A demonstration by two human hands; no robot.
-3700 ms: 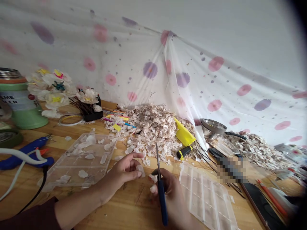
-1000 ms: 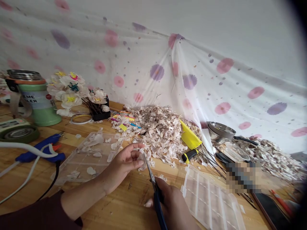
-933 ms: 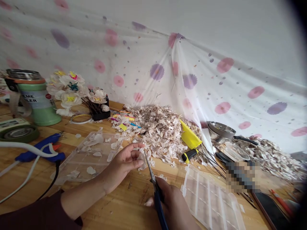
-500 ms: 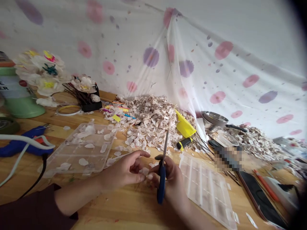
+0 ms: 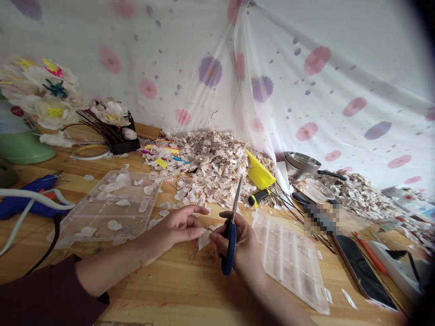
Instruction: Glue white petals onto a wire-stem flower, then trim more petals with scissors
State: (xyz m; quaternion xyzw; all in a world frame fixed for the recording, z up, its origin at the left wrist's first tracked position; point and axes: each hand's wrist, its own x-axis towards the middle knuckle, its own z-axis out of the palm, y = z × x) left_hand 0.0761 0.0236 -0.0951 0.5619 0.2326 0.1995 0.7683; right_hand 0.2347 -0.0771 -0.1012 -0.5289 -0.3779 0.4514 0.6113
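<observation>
Since a second ago, the scissors (image 5: 232, 233) have swung away from the left hand (image 5: 185, 225) to point forward, and the right hand (image 5: 239, 242) has closed in. Metal blades, smooth dark-blue handles, gripped in the right hand. A thin, translucent, whitish flake (image 5: 204, 240), angular, sits between both hands' fingertips above the wooden table (image 5: 163, 294); whether the left pinches it, I cannot tell. Behind lies a papery heap (image 5: 212, 165); clear plastic trays (image 5: 288, 260) flank the hands. Scissor handles partly hide the right fingers.
</observation>
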